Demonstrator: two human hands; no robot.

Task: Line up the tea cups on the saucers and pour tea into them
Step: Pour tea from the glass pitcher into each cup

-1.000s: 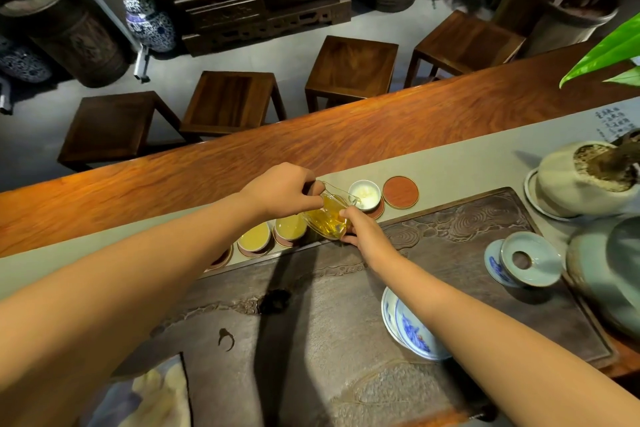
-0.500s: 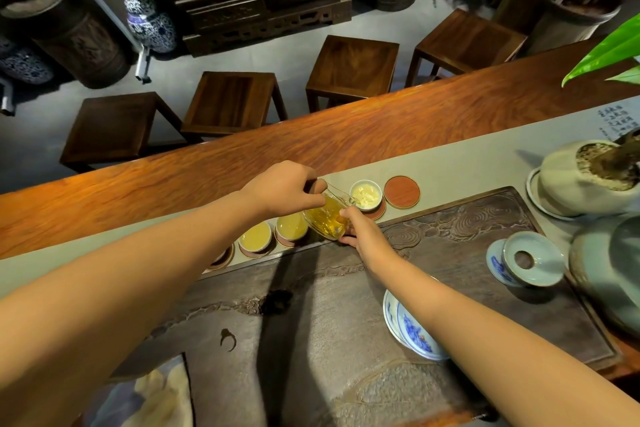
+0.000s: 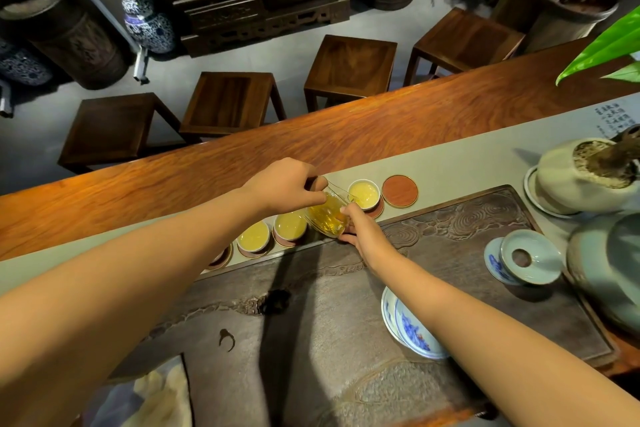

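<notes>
Nearest, a blue-and-white bowl (image 3: 414, 333) sits on the carved tea tray (image 3: 450, 246), beyond which the right hand (image 3: 363, 230) cups the tilted glass pitcher (image 3: 327, 215) from below while the left hand (image 3: 284, 184) grips its top, spout over a filled cup (image 3: 364, 193) beside an empty saucer (image 3: 400, 191).

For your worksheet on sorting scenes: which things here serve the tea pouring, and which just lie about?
In use: glass pitcher, left hand, right hand, cups, empty saucer.
Lying about: lidded bowl, blue bowls, plant pot, stools.
</notes>
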